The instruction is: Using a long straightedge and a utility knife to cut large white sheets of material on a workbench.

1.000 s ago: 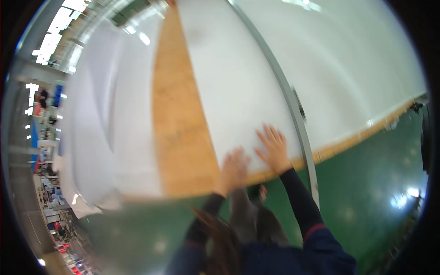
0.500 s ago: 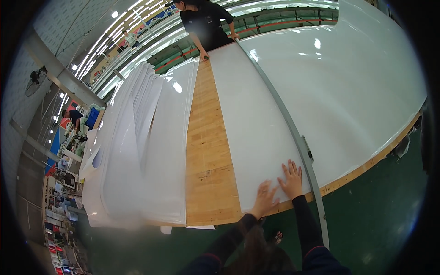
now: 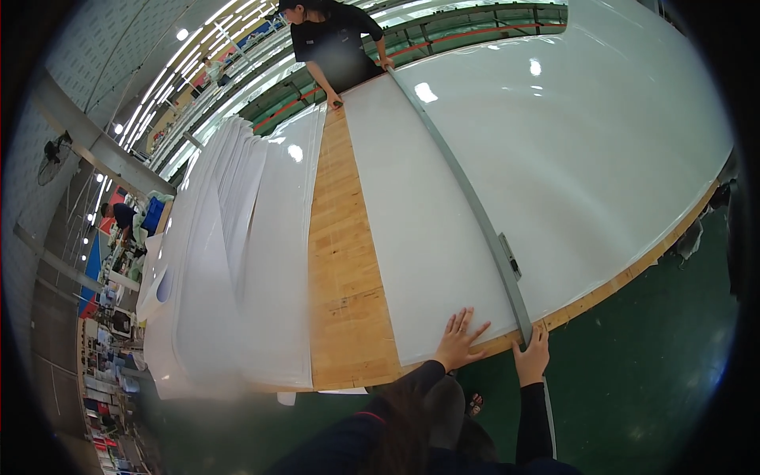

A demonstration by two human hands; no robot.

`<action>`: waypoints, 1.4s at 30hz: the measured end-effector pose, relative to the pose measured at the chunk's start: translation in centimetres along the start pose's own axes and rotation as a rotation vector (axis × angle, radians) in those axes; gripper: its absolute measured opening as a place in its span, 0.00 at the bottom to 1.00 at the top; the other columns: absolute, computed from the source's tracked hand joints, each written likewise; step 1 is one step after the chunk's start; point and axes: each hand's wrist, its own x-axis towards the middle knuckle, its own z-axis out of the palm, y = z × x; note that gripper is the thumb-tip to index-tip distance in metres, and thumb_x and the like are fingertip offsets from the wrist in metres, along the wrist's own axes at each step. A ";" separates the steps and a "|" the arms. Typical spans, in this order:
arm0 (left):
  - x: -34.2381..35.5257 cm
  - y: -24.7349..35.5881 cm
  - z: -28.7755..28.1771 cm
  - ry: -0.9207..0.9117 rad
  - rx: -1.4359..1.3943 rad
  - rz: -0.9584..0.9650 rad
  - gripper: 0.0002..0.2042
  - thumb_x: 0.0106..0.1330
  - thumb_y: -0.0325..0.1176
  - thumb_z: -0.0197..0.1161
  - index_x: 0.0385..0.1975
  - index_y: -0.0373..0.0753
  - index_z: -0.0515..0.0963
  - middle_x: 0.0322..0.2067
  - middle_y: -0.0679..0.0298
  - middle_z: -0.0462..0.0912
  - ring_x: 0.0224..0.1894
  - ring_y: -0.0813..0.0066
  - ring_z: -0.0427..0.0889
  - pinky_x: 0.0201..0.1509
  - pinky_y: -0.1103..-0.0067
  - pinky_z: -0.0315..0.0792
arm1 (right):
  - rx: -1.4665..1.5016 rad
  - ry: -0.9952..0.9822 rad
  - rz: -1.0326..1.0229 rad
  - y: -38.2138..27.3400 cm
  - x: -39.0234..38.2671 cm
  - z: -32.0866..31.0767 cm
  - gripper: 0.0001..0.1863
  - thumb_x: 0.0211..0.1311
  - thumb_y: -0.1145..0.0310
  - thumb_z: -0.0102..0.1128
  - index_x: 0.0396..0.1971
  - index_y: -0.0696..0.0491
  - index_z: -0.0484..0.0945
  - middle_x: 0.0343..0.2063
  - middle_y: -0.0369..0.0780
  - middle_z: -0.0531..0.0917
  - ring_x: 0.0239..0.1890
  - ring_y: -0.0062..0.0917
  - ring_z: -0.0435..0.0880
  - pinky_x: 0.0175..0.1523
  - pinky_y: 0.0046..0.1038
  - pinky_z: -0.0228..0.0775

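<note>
A long grey metal straightedge [image 3: 461,175] lies across a glossy white sheet [image 3: 602,182] on a wooden table. Its near end overhangs the table edge, and my right hand [image 3: 532,358] is closed round it there. My left hand [image 3: 461,342] rests flat with fingers spread on the white strip [image 3: 427,229] left of the straightedge, close to the near edge. A small dark-and-grey block [image 3: 511,255] sits against the straightedge. Across the table, a person in black [image 3: 340,47] has one hand at the straightedge's far end and the other at the strip's far left corner.
Bare wooden tabletop [image 3: 344,269] shows between the strip and a pile of layered white sheets [image 3: 226,261] on the left. Green floor [image 3: 625,356] lies beyond the table's near edge. Farther off stand a grey pillar [image 3: 99,146] and long metal racks with lights.
My right hand has moved from the white strip onto the straightedge's near end and closed on it. My left hand has settled flat. The whole view has shifted slightly.
</note>
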 end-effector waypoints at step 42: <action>1.6 -0.4 0.2 -0.142 -0.097 -0.082 0.31 0.44 0.50 0.54 0.52 0.55 0.57 0.55 0.48 0.44 0.58 0.52 0.43 0.57 0.61 0.41 | 1.311 -0.199 0.306 -8.1 19.8 0.8 0.11 0.57 0.67 0.38 0.37 0.56 0.64 0.14 0.32 0.66 0.13 0.12 0.61 0.18 0.13 0.55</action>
